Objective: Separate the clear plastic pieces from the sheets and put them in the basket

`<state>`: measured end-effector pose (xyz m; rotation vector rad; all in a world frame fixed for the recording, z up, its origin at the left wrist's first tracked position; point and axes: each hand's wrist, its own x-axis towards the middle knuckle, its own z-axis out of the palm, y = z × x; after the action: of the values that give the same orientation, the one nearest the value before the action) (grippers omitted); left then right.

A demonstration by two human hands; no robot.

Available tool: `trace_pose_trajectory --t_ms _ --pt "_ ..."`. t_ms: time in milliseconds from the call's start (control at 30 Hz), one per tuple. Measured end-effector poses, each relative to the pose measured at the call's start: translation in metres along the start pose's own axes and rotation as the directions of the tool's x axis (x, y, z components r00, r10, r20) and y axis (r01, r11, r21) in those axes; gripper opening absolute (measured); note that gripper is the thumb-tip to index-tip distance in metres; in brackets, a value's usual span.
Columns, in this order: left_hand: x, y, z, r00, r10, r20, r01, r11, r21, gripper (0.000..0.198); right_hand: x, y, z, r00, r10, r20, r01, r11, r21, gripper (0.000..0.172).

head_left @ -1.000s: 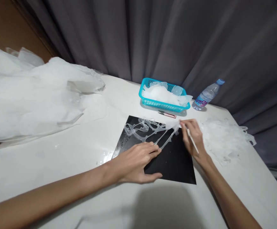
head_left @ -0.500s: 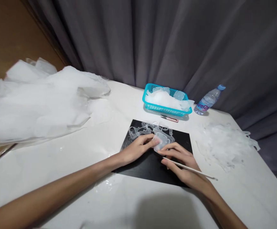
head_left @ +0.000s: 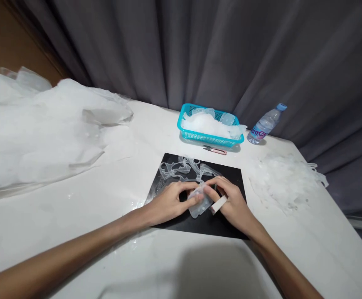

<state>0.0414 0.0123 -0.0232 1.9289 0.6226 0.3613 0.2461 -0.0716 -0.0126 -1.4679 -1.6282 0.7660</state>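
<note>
Over a black mat (head_left: 181, 224), my left hand (head_left: 173, 199) pinches a translucent plastic piece (head_left: 198, 207) between thumb and fingers. The fingertips of my right hand (head_left: 232, 203) press on the upper right edge of that same piece. A white stick-like tool (head_left: 219, 204) is also tucked in my right hand, pointing down and left; most of its length is hidden. Clear plastic frames with curved cutouts (head_left: 176, 168) lie on the mat beyond my hands.
Behind the mat are a turquoise basket (head_left: 210, 138) of translucent pieces and small pink-handled snips (head_left: 216, 151). A water bottle (head_left: 263, 126) stands right of it. Plastic scraps (head_left: 280, 182) lie at the right, and large white bags (head_left: 40, 133) at the left.
The plastic piece has been turned and sits lower, with my right fingertips now at its upper edge. The tool has swung round in my right hand. The view has shifted slightly.
</note>
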Motion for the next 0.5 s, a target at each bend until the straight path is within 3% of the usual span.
trace_pose_trajectory --t_ms 167,300,400,500 --pt "-0.002 0.003 0.005 0.993 0.105 -0.057 -0.095 0.985 0.145 0.040 -0.002 -0.008 -0.002 0.985 0.162 0.064 -0.171 0.964 0.202 0.031" --pt "-0.007 0.007 0.003 0.974 0.222 -0.034 -0.194 0.909 0.370 0.033 -0.002 -0.006 -0.006 0.965 0.220 0.141 -0.245 0.949 0.197 0.030" --pt "-0.009 0.010 0.004 0.928 0.373 0.004 -0.307 0.758 0.576 0.028 -0.001 -0.006 -0.007 0.954 0.241 0.177 -0.273 0.944 0.186 0.026" --pt "-0.012 0.014 0.011 0.838 0.544 0.037 -0.356 0.495 0.792 0.022 0.000 -0.009 -0.005 0.956 0.226 0.189 -0.260 0.949 0.180 0.019"
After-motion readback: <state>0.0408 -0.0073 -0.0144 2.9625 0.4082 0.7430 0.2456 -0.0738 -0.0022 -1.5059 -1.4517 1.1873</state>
